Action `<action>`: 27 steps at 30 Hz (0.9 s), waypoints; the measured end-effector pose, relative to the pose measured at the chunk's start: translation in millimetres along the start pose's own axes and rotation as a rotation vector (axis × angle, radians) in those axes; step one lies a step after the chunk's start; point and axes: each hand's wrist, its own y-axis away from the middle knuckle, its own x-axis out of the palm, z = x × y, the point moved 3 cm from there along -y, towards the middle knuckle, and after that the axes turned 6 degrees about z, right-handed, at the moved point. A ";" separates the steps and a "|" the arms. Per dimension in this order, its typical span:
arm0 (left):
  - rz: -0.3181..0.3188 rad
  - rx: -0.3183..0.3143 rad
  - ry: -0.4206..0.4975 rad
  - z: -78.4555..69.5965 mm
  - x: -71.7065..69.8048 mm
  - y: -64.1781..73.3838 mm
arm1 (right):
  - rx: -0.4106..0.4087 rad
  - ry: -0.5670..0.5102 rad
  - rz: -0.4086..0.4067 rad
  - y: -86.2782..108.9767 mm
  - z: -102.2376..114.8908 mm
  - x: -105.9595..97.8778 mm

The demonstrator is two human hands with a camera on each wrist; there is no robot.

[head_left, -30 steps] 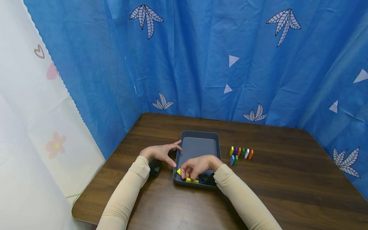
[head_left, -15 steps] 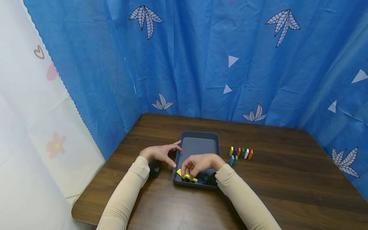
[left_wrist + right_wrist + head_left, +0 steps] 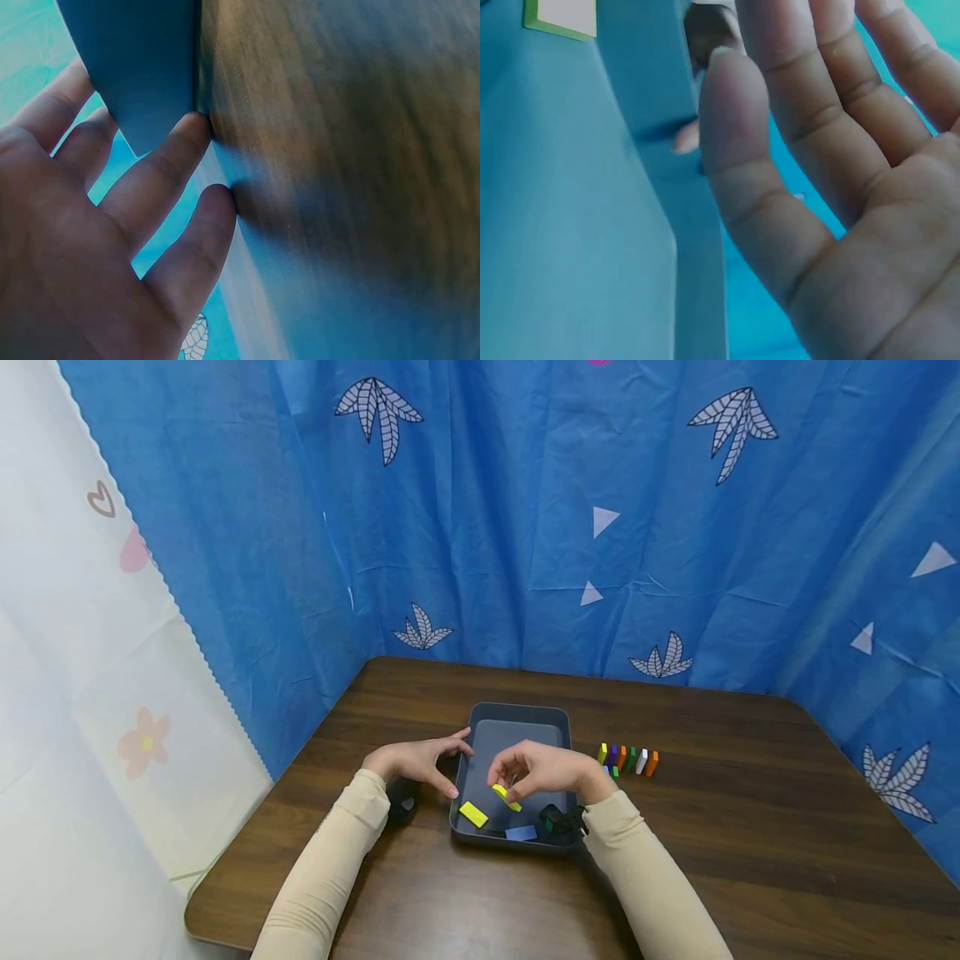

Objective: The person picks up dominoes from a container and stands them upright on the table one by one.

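Pinching a yellow block (image 3: 502, 792) over the tray (image 3: 517, 735), with some risk of slipping.
The right hand (image 3: 543, 768) holds it tilted, so a weak pinch could drop it; the left hand (image 3: 420, 762) is spread at the tray's left side. Moving carelessly rightward, the right sleeve (image 3: 648, 864) might topple standing blocks (image 3: 632, 758) on the bench (image 3: 750, 827).

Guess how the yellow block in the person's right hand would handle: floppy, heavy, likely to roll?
The yellow block looks stiff, showing no sag in the right hand. It's probably light, being small enough for a fingertip pinch. Its flat sides suggest it would slide rather than roll.
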 end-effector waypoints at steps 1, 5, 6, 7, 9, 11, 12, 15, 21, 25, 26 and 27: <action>-0.001 -0.002 -0.001 0.0 0.1 0.0 | -0.007 -0.005 -0.026 4.3 0.2 -1.7; -0.004 -0.006 -0.011 0.1 0.2 -0.1 | -0.012 -0.033 -0.148 24.4 0.9 -9.0; -0.004 -0.007 -0.013 0.1 0.1 -0.1 | -0.017 -0.043 -0.176 29.8 1.2 -10.7; -0.004 -0.006 -0.015 0.0 0.1 0.0 | -0.023 -0.052 -0.203 35.3 1.3 -12.4; -0.001 0.001 -0.016 0.0 -0.3 -0.1 | -0.045 -0.060 -0.248 46.2 1.7 -15.2; 0.002 0.014 -0.015 -0.3 -0.7 0.1 | -0.067 -0.065 -0.292 57.4 2.0 -18.1; 0.004 0.021 -0.014 -0.5 -0.9 0.1 | -0.075 -0.072 -0.314 62.9 2.2 -19.4; 0.009 0.039 -0.014 -2.0 -1.8 0.2 | -0.093 -0.077 -0.384 79.8 2.0 -23.5; 0.009 0.041 -0.031 -2.1 -2.2 -0.5 | -0.094 -0.066 -0.487 104.2 0.8 -29.8; 0.011 0.038 -0.039 -1.1 -1.3 -1.1 | -0.057 -0.067 -0.520 114.5 -1.4 -32.0; 0.011 0.037 -0.039 -0.8 -1.0 -1.1 | -0.043 -0.066 -0.530 117.2 -2.3 -32.4; 0.011 0.037 -0.041 -0.4 -1.0 -1.0 | -0.037 -0.060 -0.535 119.9 -3.7 -33.0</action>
